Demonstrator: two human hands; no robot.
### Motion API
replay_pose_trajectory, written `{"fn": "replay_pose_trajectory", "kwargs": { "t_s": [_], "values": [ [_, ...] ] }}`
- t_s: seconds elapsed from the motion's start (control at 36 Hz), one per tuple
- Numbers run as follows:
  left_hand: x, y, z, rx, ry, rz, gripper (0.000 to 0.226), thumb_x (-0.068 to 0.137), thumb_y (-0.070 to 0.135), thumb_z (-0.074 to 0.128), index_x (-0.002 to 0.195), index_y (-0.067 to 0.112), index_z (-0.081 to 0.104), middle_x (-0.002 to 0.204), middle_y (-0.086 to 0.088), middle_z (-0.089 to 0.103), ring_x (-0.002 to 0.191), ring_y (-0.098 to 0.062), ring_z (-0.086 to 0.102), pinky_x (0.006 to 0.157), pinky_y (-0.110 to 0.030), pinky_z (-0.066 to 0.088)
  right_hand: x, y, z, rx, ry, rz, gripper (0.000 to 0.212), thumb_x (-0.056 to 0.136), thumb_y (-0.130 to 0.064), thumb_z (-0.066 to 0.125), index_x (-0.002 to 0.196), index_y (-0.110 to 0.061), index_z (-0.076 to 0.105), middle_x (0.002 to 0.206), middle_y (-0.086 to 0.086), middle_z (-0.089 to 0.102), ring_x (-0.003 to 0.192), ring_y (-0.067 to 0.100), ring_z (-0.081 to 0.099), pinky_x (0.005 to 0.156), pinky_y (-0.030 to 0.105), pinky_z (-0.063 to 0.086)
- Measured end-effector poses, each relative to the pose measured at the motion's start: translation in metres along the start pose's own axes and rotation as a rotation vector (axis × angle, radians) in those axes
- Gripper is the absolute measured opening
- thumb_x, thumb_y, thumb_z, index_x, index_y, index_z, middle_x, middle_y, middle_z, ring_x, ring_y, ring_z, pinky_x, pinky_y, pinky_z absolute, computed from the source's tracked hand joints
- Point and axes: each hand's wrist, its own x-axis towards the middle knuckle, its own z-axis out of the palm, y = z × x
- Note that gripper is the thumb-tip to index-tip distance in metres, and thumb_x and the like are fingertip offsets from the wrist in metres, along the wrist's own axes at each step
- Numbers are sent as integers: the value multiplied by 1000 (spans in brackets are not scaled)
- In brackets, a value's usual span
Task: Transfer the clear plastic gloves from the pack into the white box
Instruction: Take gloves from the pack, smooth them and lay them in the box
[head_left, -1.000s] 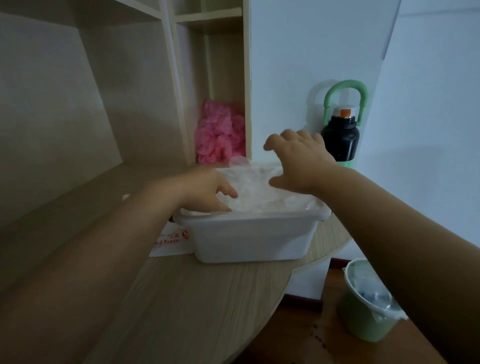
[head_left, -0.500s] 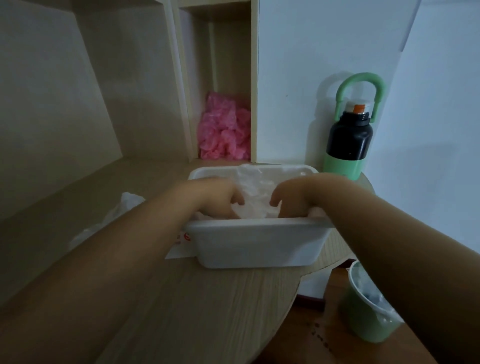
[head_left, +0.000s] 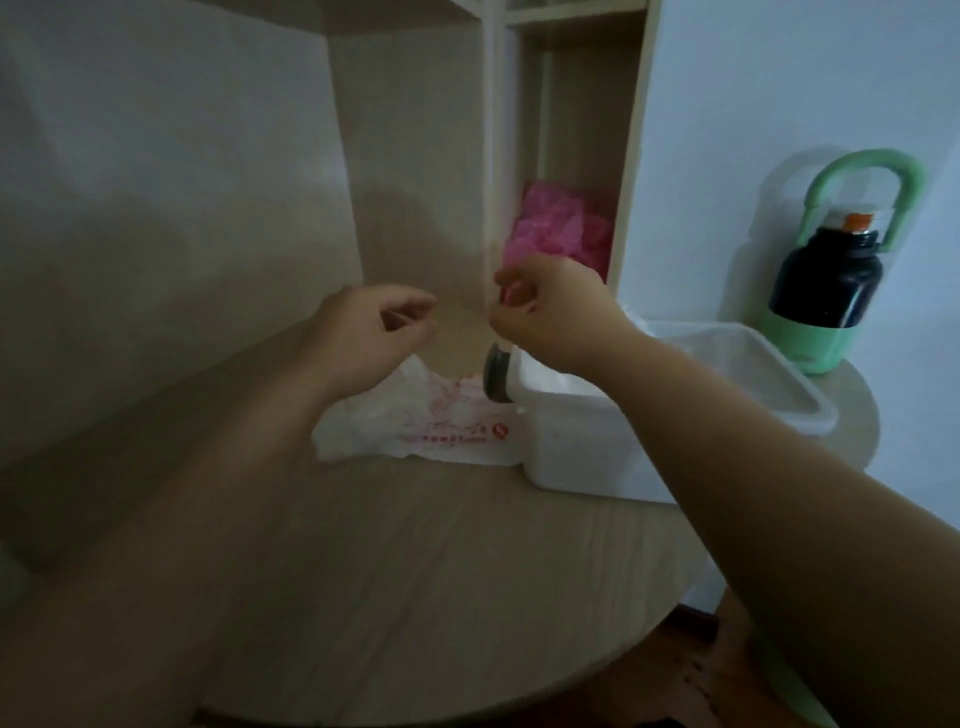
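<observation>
Pale wooden desk (head_left: 415, 571) with a rounded front edge fills the view; a shelf unit (head_left: 488, 156) rises along its back edge, with crumpled pink plastic (head_left: 561, 234) in the narrow compartment. At the right edge sits the white box (head_left: 571, 441), open-topped, its pale contents too blurred to make out; the pack (head_left: 415, 426), a white bag with red print, lies just beside the box's left wall, toward the back; a dark round object (head_left: 496, 379) stands between them. A black bottle (head_left: 826, 291) with a green handle stands at the back right corner. Left hand (head_left: 363, 338) and right hand (head_left: 556, 312) hover near each other above the pack, fingers curled toward the thumbs; whether they pinch a clear glove I cannot tell.
</observation>
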Motion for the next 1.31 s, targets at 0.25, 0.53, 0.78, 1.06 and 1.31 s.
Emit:
{"fn": "replay_pose_trajectory", "kwargs": {
  "t_s": [0.25, 0.53, 0.78, 1.06, 1.31],
  "values": [
    [-49, -85, 22, 235, -252, -144, 53, 83, 31, 71, 133, 19, 55, 137, -4, 53, 124, -20, 48, 100, -28, 37, -13, -31, 91, 113, -149, 10, 48, 91, -1, 42, 136, -16, 48, 127, 6, 56, 115, 20, 52, 86, 21, 38],
    [-51, -94, 21, -378, 46, -451, 28, 83, 48, 60, 70, 26, 72, 85, 2, 71, 83, -16, 64, 77, -31, 47, -14, -17, 129, 232, -447, 126, 58, 92, -9, 51, 145, -15, 30, 140, 8, 43, 129, 24, 40, 94, 24, 35],
    [-51, -105, 13, -279, 8, -429, 37, 79, 2, 69, 112, 19, 68, 99, 1, 67, 91, -15, 63, 85, -27, 48, -16, -17, 138, 167, -545, 111, 32, 99, -20, 44, 129, -12, 51, 126, 5, 54, 119, 20, 50, 93, 26, 37],
    [-36, -101, -13, -474, 515, -291, 29, 86, 16, 69, 98, 41, 61, 96, 13, 66, 88, -6, 63, 90, -32, 52, -18, -16, 139, 50, -646, 123, 39, 95, -15, 48, 133, -12, 44, 132, 7, 47, 120, 23, 47, 90, 27, 37],
    [-33, -78, -21, -435, 503, -185, 33, 85, 12, 70, 108, 33, 61, 94, 11, 65, 83, 1, 60, 77, -17, 49, -11, -34, 112, 460, -229, 39, 67, 87, -12, 57, 145, -25, 27, 144, 2, 38, 118, 18, 46, 83, 29, 45]
  ]
}}
